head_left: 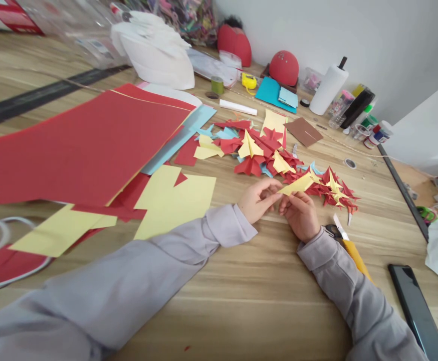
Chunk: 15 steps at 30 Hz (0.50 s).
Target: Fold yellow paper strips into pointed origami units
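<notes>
A narrow folded piece of yellow paper (297, 184) is pinched between both hands over the wooden table. My left hand (258, 199) has its thumb and fingers closed on the paper's left end. My right hand (300, 213) grips its lower edge with thumb and bent fingers. Just beyond the hands lies a heap of folded red, yellow and blue paper pieces (254, 165), spreading to the right. Flat yellow sheets (181, 200) lie left of my left hand, with a small red triangle on top.
Large red sheets (79, 145) cover the left side. Scissors (332, 230) and a yellow-handled cutter (356, 258) lie beside my right sleeve. A black phone (416, 306) rests at the lower right. Bottles (379, 134), a white roll (330, 90) and blue paper (273, 94) stand or lie farther back.
</notes>
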### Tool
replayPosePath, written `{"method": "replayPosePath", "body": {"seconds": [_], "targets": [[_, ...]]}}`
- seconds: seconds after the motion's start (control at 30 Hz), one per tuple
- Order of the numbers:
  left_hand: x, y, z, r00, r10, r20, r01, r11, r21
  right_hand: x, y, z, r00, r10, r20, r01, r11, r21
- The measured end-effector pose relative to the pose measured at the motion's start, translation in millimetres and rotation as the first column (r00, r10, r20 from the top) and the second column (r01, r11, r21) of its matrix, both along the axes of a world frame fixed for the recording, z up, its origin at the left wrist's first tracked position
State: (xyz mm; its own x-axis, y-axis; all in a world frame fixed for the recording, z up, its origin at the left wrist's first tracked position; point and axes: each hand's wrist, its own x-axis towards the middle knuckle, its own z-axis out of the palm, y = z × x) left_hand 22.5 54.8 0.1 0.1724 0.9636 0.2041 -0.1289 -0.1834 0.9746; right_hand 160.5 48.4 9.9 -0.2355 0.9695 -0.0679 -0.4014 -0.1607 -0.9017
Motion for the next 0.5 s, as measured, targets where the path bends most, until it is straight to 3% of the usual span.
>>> {"method": "replayPosePath", "body": {"seconds": [0.2,0.5], "targets": [[-0.2,-0.1,-0.4,0.999,0.037,-0.033,-0.036,0.999,0.025,-2.2,-3.6,-1.5,0.996,-0.093,0.013,0.092,0.994,0.050],[-1.8,0.3,-2.2,0.985,0.142,-0.101,-0.112,0.959,0.259,-3.9,-1.9,-2.1,0.986,-0.167,0.008,0.167,0.986,-0.003]]}}
